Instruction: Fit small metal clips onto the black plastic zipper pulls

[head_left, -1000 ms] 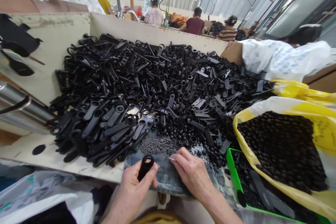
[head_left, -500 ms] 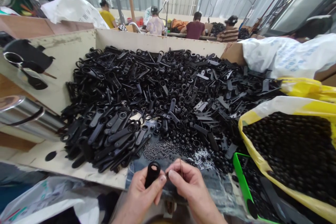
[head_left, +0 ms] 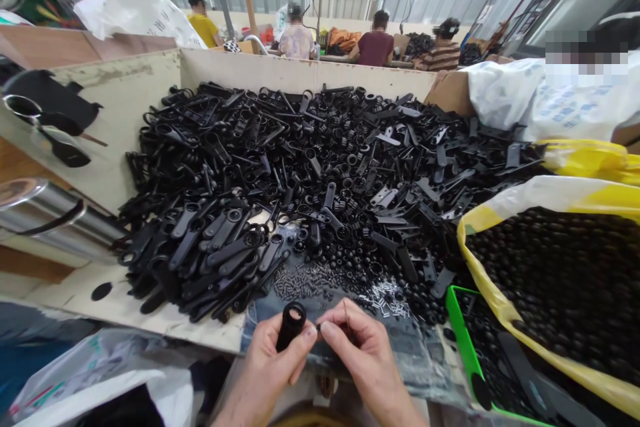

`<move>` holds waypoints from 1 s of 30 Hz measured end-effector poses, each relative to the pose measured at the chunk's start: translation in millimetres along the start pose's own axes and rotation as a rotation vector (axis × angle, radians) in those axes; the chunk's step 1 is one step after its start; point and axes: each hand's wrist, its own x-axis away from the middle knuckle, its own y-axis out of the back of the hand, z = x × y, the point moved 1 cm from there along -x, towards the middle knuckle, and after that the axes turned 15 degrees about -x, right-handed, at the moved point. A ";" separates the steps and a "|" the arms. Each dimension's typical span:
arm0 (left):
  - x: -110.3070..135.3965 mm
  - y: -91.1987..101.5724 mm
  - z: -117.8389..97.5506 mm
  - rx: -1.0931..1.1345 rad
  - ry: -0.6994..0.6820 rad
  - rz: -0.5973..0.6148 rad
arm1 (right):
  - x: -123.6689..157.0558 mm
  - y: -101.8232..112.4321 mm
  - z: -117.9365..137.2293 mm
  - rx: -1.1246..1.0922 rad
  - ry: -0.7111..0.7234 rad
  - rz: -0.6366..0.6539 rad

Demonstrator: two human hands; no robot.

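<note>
My left hand (head_left: 273, 367) is closed around a black ring-ended part (head_left: 287, 335), its round opening tilted up toward me. My right hand (head_left: 367, 355) pinches a tiny dark piece, too small to name, close against the left thumb tip. A thin brownish rod (head_left: 346, 313) sticks up between the right fingers. Just beyond both hands lie a heap of small dark metal pins (head_left: 303, 282) and a scatter of shiny silver pins (head_left: 387, 298). The blue-grey cloth (head_left: 400, 350) spreads under and around them.
Black ring-ended parts (head_left: 225, 243) pile up at left, with more black pieces behind. A yellow-rimmed bag (head_left: 473, 260) of black beads and a green tray (head_left: 463, 333) stand right. A metal cylinder (head_left: 55, 213) leans left. Several people sit far back, one in a maroon shirt (head_left: 376, 48).
The view has shifted slightly. My hands keep nearly the same pose, with the right fingertips still meeting the left thumb beside the black part.
</note>
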 end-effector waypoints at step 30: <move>-9.7 -17.9 -13.8 0.267 0.190 0.058 | -0.6 17.4 -3.0 0.089 -0.004 -0.055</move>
